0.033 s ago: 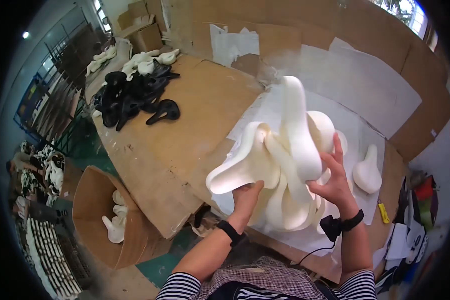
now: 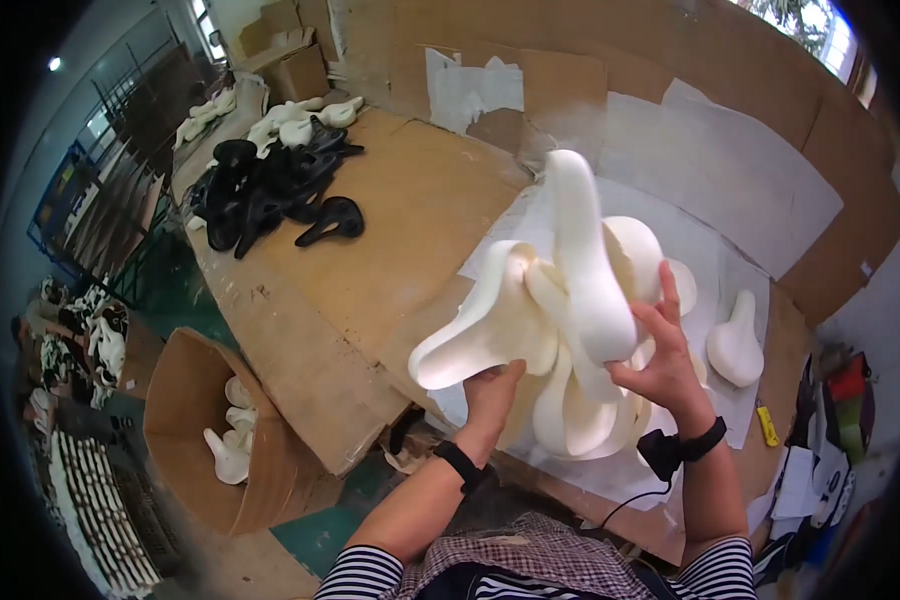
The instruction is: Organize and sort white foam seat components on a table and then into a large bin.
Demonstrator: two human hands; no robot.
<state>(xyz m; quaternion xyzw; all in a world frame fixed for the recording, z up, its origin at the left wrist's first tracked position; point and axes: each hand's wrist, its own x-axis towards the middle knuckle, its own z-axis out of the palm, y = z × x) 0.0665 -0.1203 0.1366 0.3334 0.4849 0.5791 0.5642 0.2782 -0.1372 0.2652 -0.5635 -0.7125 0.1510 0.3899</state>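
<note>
My left hand is closed on the rear edge of a cream-white foam bicycle saddle, which lies tilted with its broad end toward the left. In my right hand is a second white foam saddle, standing almost upright with its narrow nose up; the thumb presses its wide lower end. Beneath and behind both lies a heap of similar white saddles, partly hidden by the ones I hold. A single white saddle rests on the paper to the right of the heap.
Black saddles are piled on the far left of the brown table, with more white ones behind. A cardboard box holding white saddles stands at the left. A yellow cutter lies at the right table edge. Cardboard panels line the back.
The saddle in my right hand has shifted a little to the left and leans more that way. My left hand has hardly moved.
</note>
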